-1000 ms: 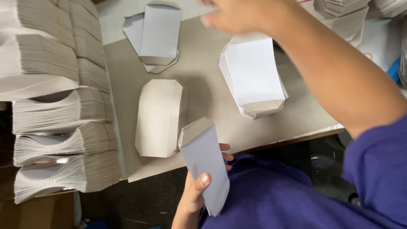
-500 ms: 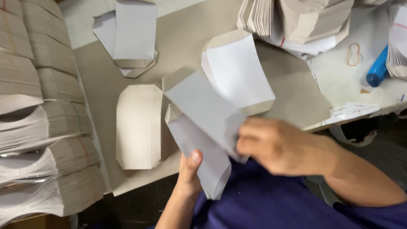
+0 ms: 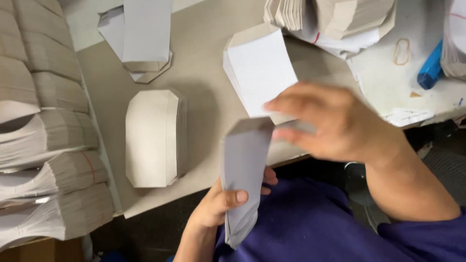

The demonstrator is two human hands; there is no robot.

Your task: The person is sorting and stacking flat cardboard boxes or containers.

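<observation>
Gripping a grey folded paper sleeve (image 3: 241, 179) from below, the left hand (image 3: 221, 206) pinches it with the thumb across its front, holding it upright just off the near edge of the worktable (image 3: 204, 53). Most of that hand's fingers are hidden behind the sleeve, apart from knuckles showing at its right side. The right hand (image 3: 335, 123) hovers at the sleeve's top corner, blurred by motion; its fingers point left and look loosely spread, but whether they touch the paper cannot be made out. Behind it lies a white stack of folded sleeves (image 3: 259, 70), its lower end covered by the hand. A cream stack of cut blanks (image 3: 153, 138) lies flat to the left, and another pile (image 3: 141, 39) is cut off by the top edge. Banded bundles (image 3: 48, 145) fill the left side, partly out of frame. A rubber band (image 3: 401, 51) and a blue object (image 3: 431, 68), too indistinct to identify, rest far right.
</observation>
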